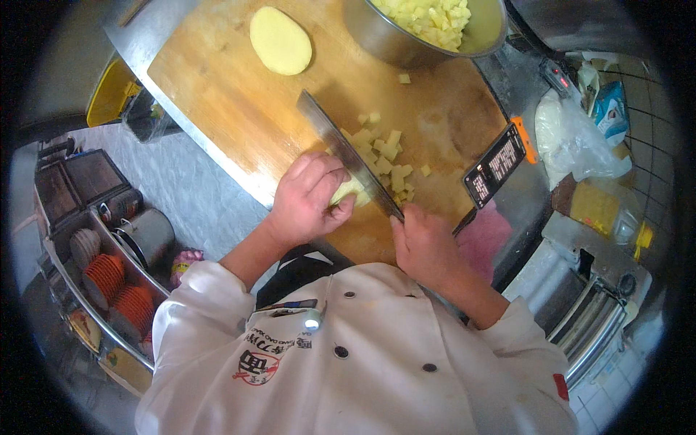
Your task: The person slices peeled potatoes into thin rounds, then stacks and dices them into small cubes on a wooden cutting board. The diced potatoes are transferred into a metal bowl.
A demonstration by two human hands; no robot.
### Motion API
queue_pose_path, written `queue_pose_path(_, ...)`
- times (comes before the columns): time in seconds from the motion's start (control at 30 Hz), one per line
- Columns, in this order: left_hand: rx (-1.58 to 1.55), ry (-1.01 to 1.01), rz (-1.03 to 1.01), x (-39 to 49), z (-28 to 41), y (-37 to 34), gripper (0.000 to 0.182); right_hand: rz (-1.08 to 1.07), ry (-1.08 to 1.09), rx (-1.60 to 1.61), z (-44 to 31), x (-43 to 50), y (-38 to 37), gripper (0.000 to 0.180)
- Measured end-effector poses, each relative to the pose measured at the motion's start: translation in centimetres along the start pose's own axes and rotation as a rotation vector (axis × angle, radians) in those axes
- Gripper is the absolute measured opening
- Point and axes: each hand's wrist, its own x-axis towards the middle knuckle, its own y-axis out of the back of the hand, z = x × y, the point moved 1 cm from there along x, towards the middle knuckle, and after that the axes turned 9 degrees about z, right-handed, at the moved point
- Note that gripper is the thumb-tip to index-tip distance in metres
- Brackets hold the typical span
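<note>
My right hand grips the handle of a cleaver, whose blade runs up and to the left across the wooden cutting board. Curled fingers of my left hand hold a piece of peeled potato on the board, close against the blade's left side. Diced potato lies in a loose heap just right of the blade. Toward the board's far side rests a peeled potato with a flat cut face. The cleaver partly hides the held potato and the dice.
A metal pot of potato cubes stands at the board's far right. Near the right edge are a phone with a lit screen and a pink cloth. Plastic bags lie beyond. Orange bowls fill a rack at lower left.
</note>
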Motion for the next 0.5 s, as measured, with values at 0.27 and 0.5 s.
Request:
queue_pose_path(0.27,0.041,-0.028,0.01,-0.4,0.0,0.6,0.03,-0.144,-0.088,-0.041,-2.8,-0.4,5.0,0.015)
queue_pose_path(0.5,0.046,-0.002,0.03,-1.0,-0.3,0.2,0.032,-0.138,-0.115,-0.029,-2.0,0.4,0.3,0.017)
